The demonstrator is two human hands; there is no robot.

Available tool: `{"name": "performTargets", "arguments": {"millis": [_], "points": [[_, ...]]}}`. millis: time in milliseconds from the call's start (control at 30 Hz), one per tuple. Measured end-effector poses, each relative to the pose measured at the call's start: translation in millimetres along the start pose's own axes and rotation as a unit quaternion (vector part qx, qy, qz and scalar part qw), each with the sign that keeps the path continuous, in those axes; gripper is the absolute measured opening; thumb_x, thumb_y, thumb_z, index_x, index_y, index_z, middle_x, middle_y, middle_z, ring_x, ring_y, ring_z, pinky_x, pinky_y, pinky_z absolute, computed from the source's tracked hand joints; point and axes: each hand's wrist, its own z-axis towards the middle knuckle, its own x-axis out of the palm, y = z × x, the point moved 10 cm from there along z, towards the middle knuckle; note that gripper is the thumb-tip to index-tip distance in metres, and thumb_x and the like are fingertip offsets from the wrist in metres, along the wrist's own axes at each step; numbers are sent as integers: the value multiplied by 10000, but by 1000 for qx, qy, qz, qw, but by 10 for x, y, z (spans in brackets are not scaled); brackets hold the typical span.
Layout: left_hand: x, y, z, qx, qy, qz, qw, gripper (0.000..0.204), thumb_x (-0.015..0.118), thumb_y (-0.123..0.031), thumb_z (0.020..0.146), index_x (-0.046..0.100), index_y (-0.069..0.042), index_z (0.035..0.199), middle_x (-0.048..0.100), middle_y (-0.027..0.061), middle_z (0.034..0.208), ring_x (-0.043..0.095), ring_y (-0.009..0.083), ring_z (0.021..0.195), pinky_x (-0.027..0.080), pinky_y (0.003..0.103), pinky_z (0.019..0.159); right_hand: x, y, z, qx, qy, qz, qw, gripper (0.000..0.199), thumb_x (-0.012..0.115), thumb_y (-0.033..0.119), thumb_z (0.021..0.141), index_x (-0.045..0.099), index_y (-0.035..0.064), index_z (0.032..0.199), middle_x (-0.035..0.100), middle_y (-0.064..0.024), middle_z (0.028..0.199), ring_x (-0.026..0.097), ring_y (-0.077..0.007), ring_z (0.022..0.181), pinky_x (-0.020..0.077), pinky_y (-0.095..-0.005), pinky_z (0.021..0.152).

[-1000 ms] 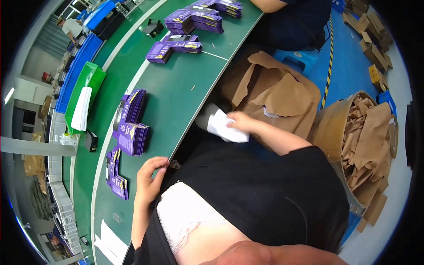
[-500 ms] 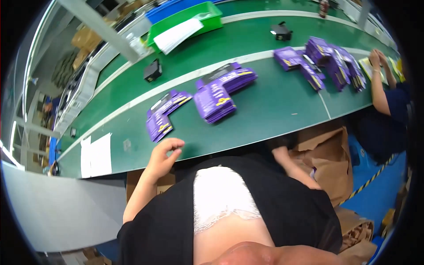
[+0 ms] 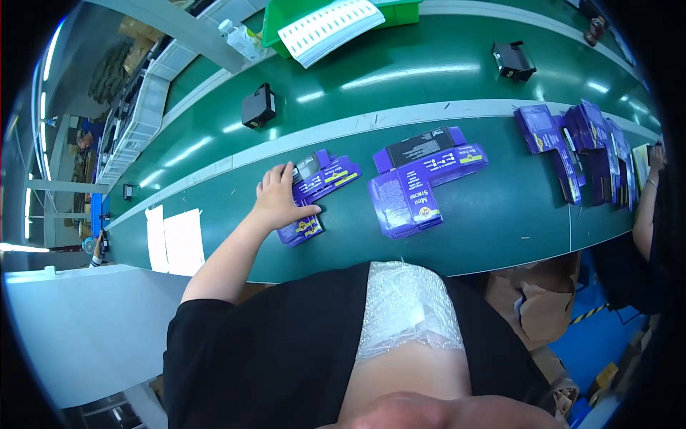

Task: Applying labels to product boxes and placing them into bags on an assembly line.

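Note:
My left hand (image 3: 275,200) lies over the smaller stack of flat purple cartons (image 3: 330,176), fingers spread and thumb stretched along the lower part. The hand covers part of that stack. To its right, a larger stack of flat purple cartons (image 3: 407,204) rests on the green table (image 3: 493,236), apart from the hand. My right hand is out of sight; only the black sleeve side of my body shows there.
More purple carton stacks (image 3: 547,143) lie at right, near a co-worker's hand (image 3: 657,159). Black boxes (image 3: 259,107) sit beyond a pale strip. A green bin (image 3: 411,14) bears printed sheets (image 3: 332,30). White papers (image 3: 184,242) lie at left; brown paper (image 3: 549,307) is below the table.
My left hand has moved from the table's near edge onto the smaller carton stack, its fingers spreading. My right hand, earlier low beside the brown paper, has left the view. The camera view has shifted.

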Motion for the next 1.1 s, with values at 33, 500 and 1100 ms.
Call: {"name": "performTargets", "arguments": {"millis": [33,500,1100], "points": [[-15,-18,75,-1,2,-4,1000,1012,786,-521,729,374,20,1479,435,205,1430,415,361,1312,345,488,1093,-53,-100,-115,25,13,22,999,589,487,460,994,486,53,1420,570,-177,1369,586,-305,1190,430,-398,1055],[108,-227,-430,22,-25,-100,994,850,830,-406,682,516,-44,1383,507,181,1338,494,360,1199,429,439,1028,353,50,-480,-23,-37,43,998,574,426,449,1039,480,38,1436,586,-140,1365,573,-271,1225,403,-373,1094],[-292,-584,-616,85,-34,-234,968,988,754,-561,772,373,-29,1513,388,233,1528,387,382,1408,340,440,1163,1967,2696,-3811,-484,-40,-71,871,468,594,226,990,513,-8,1387,644,-196,1220,667,-258,1044,520,-340,941]]}}
